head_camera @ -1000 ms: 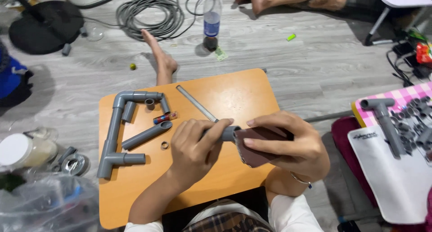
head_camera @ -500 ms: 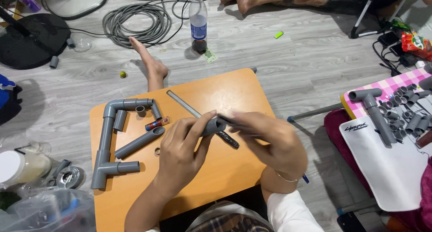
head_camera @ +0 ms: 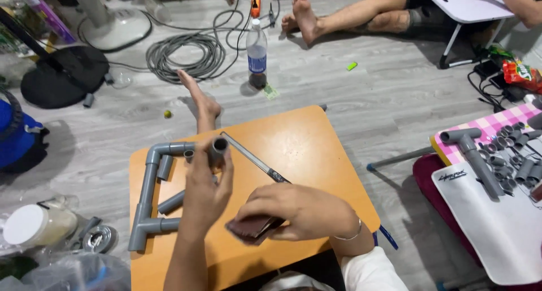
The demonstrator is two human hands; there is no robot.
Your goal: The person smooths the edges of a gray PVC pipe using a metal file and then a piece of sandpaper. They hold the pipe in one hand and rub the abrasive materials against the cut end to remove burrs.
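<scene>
Low orange table (head_camera: 316, 155), pipework in progress. Done so far, by the look of it: a grey pipe frame (head_camera: 148, 195) lies on the table's left side, with an elbow at the top corner, a tee near the bottom and one short stub loose inside it. Left to do, I judge: more pieces to fit, this fitting among them.

Left hand (head_camera: 204, 190) raised over the table, fingers closed round a short grey fitting (head_camera: 218, 148), open end up. Right hand (head_camera: 293, 212) lower, near the front edge, pinched shut on a dark reddish sheet (head_camera: 251, 227), possibly sandpaper; view too poor to be sure.

A thin metal rod (head_camera: 254, 162) lies slantwise on the table just beyond the hands, close to the working space.

Around: spare fittings (head_camera: 508, 158) well off to the right, a cable coil (head_camera: 183, 56) and a bottle (head_camera: 257, 53) on the floor beyond, another person's legs (head_camera: 361, 14) at the far side.
</scene>
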